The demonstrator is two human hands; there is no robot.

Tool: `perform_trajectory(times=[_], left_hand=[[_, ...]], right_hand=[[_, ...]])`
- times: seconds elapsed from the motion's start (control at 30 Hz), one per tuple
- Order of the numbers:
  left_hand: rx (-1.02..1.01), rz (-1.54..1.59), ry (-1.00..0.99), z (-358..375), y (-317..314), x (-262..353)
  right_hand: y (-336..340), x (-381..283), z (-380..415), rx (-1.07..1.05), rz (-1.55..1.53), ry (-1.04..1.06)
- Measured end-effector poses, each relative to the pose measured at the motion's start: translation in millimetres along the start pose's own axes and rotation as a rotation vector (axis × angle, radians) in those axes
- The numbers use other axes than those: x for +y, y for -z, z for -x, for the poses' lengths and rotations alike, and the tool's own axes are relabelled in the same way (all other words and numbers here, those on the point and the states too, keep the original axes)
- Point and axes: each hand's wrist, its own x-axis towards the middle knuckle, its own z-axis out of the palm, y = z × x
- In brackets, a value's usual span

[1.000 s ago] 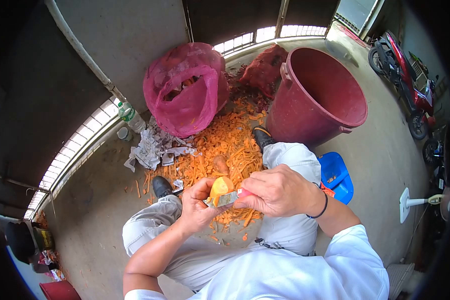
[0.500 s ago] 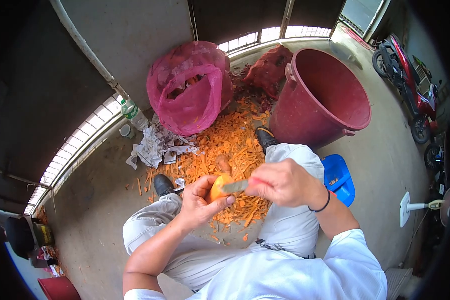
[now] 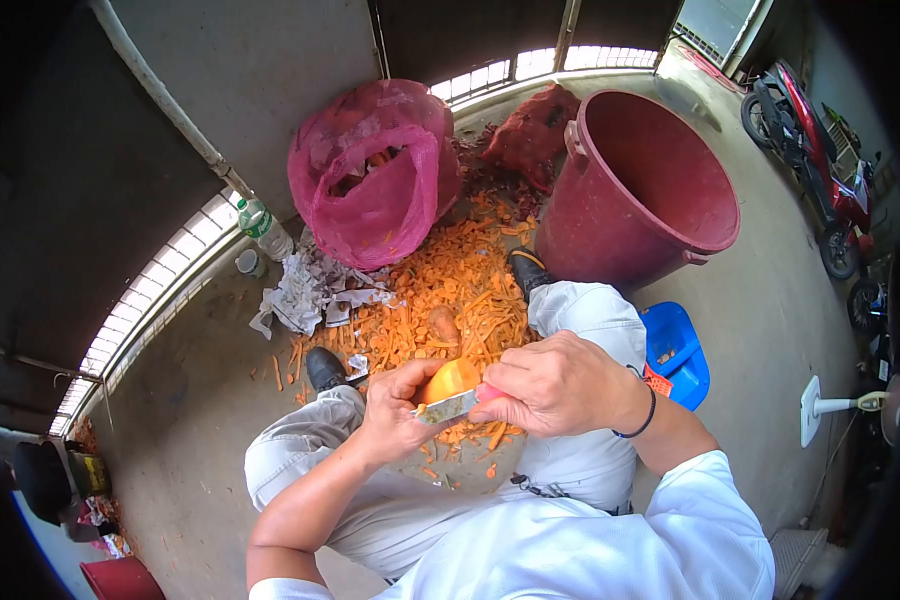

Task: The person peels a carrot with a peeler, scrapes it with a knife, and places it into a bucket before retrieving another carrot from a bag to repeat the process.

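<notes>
My left hand (image 3: 394, 408) is closed around a thick orange carrot (image 3: 452, 379), its peeled, bright side facing up. In my right hand (image 3: 562, 386) is a knife (image 3: 446, 407) with a pinkish-red handle. Its broad, stained blade lies across the near side of the carrot, pointing toward my left hand, and a bit of orange clings near the tip. Below my hands, a heap of orange peelings and slices (image 3: 450, 280) covers the floor between my feet. A brownish carrot-like piece (image 3: 443, 323) rests on that heap.
Beyond the heap stand a pink mesh sack (image 3: 410, 215), a red net bag (image 3: 535, 130) and a big maroon bin (image 3: 590, 215). Crumpled paper (image 3: 315, 290) and a plastic bottle (image 3: 263, 228) are at left. By my right knee is a blue tray (image 3: 685, 375); a motorcycle (image 3: 820, 170) stands far right.
The knife has moved down and left, from the carrot's upper right side to its near side, blade now angled toward my left palm. My left hand still holds the carrot.
</notes>
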Motion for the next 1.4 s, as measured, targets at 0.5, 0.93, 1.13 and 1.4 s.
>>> perform_trajectory(times=[0.5,0.93,1.13,1.4], left_hand=[[-0.033,0.576,0.208,-2.1,-4.3,-2.6],[-0.246,0.670,0.076,3.2,4.5,-7.5],[-0.190,0.798,0.229,5.2,7.1,-6.3],[-0.211,1.019,0.169,2.1,-2.3,1.3]], right_hand=[[-0.9,11.9,12.1,0.113,-0.160,-0.132],[3.8,42.1,8.5,0.170,-0.061,-0.223],[5.9,3.5,5.9,0.147,-0.207,-0.062],[-5.1,25.9,2.5,0.201,-0.103,-0.099]])
